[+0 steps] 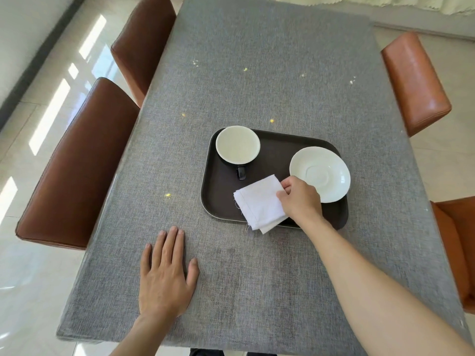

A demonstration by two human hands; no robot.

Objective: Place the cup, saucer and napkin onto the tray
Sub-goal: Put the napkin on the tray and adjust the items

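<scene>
A dark brown tray (277, 147) lies on the grey table. At its far left corner stands a cup (237, 144), white inside, dark outside, with its handle toward me. A white saucer (321, 173) rests on the tray's right side. A folded white napkin (259, 202) lies over the tray's near edge, one corner hanging past the rim. My right hand (299, 199) pinches the napkin's right edge between thumb and fingers. My left hand (165, 273) lies flat on the table, fingers spread, well left of the tray.
The grey cloth-covered table (257, 73) stretches away ahead. Brown leather chairs (77, 165) stand along the left side, orange ones (413, 83) along the right. Glossy tiled floor lies beyond both sides.
</scene>
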